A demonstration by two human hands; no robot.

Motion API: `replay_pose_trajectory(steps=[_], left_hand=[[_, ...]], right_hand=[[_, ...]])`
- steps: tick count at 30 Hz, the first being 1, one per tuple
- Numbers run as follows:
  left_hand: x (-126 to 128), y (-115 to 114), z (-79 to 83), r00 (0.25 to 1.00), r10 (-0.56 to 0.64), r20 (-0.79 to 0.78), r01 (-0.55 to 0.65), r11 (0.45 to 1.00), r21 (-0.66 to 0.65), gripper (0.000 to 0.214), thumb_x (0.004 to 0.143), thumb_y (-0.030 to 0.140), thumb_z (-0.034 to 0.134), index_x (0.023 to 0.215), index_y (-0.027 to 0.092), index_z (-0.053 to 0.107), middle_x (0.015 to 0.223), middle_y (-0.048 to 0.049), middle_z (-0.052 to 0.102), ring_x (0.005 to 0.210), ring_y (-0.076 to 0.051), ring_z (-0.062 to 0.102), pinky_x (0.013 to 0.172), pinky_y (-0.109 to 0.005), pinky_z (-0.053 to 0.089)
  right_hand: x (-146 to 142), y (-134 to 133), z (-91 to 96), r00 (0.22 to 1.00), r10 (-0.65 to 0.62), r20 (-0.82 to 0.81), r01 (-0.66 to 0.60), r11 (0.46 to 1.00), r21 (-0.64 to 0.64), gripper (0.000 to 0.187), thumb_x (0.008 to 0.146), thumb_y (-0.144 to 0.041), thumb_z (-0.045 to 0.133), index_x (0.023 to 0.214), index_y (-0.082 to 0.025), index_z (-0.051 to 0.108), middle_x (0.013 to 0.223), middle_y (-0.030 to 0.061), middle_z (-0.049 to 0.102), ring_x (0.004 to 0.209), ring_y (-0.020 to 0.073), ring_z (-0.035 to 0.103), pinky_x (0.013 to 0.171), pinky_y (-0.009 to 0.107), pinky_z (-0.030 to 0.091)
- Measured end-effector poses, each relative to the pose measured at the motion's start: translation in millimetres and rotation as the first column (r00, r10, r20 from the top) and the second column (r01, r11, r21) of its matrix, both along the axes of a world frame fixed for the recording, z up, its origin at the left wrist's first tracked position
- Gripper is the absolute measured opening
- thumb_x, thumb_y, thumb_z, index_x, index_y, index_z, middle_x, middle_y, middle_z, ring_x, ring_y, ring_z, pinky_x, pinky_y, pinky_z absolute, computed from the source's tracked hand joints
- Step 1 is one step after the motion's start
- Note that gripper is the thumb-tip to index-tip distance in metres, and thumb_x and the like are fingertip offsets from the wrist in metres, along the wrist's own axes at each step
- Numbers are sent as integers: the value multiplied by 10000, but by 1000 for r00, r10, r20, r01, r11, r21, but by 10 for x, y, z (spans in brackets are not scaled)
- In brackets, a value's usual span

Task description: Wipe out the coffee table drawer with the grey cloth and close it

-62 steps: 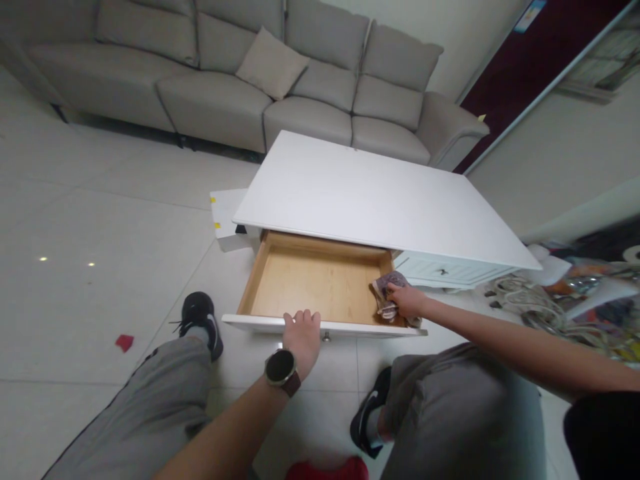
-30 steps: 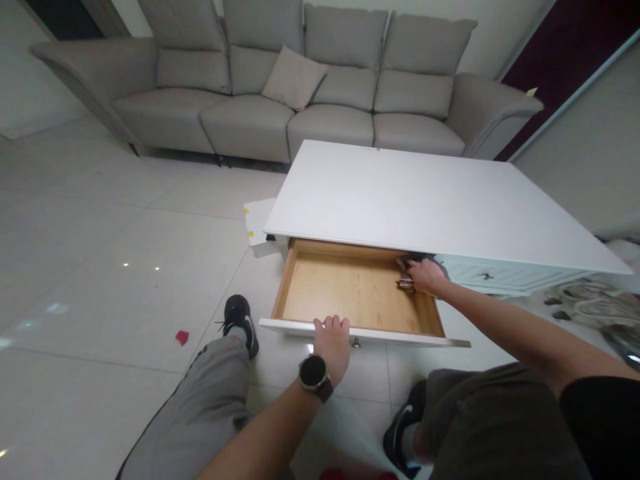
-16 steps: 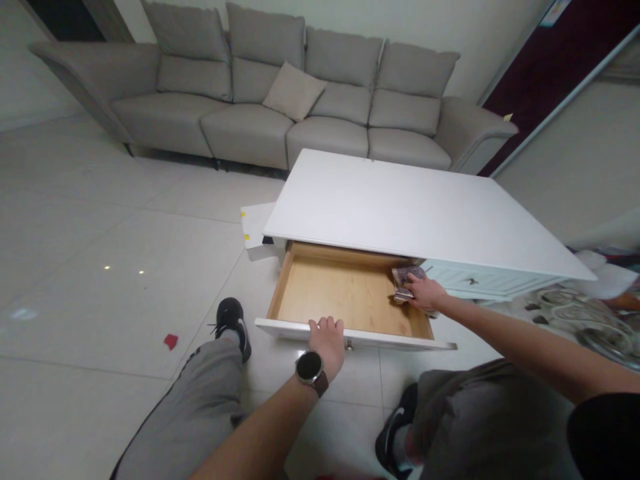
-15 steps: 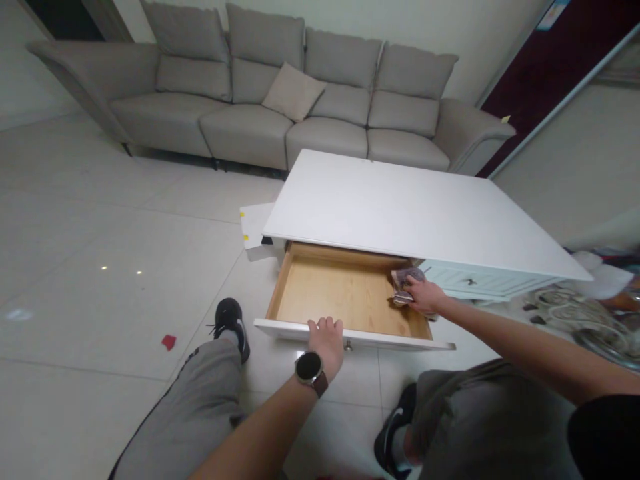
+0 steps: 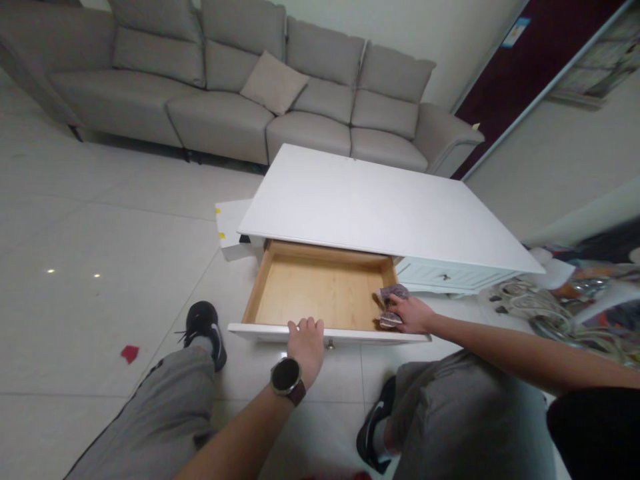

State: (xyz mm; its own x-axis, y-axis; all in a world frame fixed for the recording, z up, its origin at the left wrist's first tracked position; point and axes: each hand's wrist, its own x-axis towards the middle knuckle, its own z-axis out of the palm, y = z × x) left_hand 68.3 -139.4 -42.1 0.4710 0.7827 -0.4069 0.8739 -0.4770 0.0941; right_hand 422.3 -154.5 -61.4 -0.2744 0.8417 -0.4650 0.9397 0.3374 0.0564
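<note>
A drawer (image 5: 315,283) with a bare wooden inside is pulled out from the white coffee table (image 5: 360,200). My left hand (image 5: 306,347), with a watch (image 5: 287,375) on its wrist, curls its fingers over the top edge of the drawer's white front, left of the small knob (image 5: 330,345). At the drawer's right side, my right hand (image 5: 410,313) is closed on a crumpled brownish-purple cloth (image 5: 393,295). The cloth lies against the inner right wall near the front corner; its underside is hidden.
A grey sofa (image 5: 220,120) with a beige cushion (image 5: 275,83) stands behind the table. Beside the table's left end is a white box (image 5: 233,230). Coiled cables (image 5: 523,300) and other clutter lie on the right. A red scrap (image 5: 129,353) is on the tiled floor.
My right hand has moved the cloth along the drawer's right side toward the front. My left hand keeps its hold on the drawer front. The whole view has shifted, so things appear further left.
</note>
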Motion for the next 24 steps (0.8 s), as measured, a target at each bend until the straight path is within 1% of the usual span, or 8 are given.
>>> replay_pose_trajectory(steps=[3,5,7,9,14,24], left_hand=[[3,4,27,1000,-5,-16,5,1000,1,373,958,99,376,1260,195,571,1245,-140,635,1182,-302,555,1043,-518,350],[-1,6,34,1000,-11,-21,11,1000,1,361,955,108,381,1250,201,568,1240,-137,637,1171,-300,557,1031,-512,358],[-7,8,37,999,-23,-23,23,1000,2,349,950,121,401,1247,203,565,1235,-140,640,1159,-303,559,1019,-507,368],[-12,9,43,999,-32,-20,32,999,6,357,947,121,407,1258,198,564,1238,-147,641,1160,-308,561,1020,-512,371],[-8,11,84,999,-24,-32,24,1000,0,423,959,69,328,1277,200,575,1237,-143,649,1184,-303,569,1028,-502,380],[-13,16,95,999,-31,-19,31,1000,-4,403,958,70,343,1258,184,586,1225,-156,646,1170,-311,572,1024,-516,384]], right_hand=[[7,-25,-48,999,-52,14,51,998,39,391,895,-512,571,1127,-231,714,1224,109,559,847,222,644,763,357,486],[22,-51,-70,997,-77,4,77,996,51,401,892,-498,578,1191,-258,695,1241,101,550,881,229,642,783,360,488],[35,-70,-81,995,-101,1,100,993,60,406,882,-486,594,1216,-274,684,1251,97,542,898,231,642,791,358,488],[40,-78,-85,993,-118,3,118,991,61,407,875,-495,603,1205,-271,684,1242,99,543,901,232,643,789,354,488],[36,-75,-94,992,-128,-2,128,989,74,399,888,-512,581,1179,-260,684,1242,104,540,896,234,645,778,355,489],[19,-74,-65,991,-133,-2,133,988,78,388,890,-512,574,1154,-248,682,1222,103,547,883,232,648,759,348,483]])
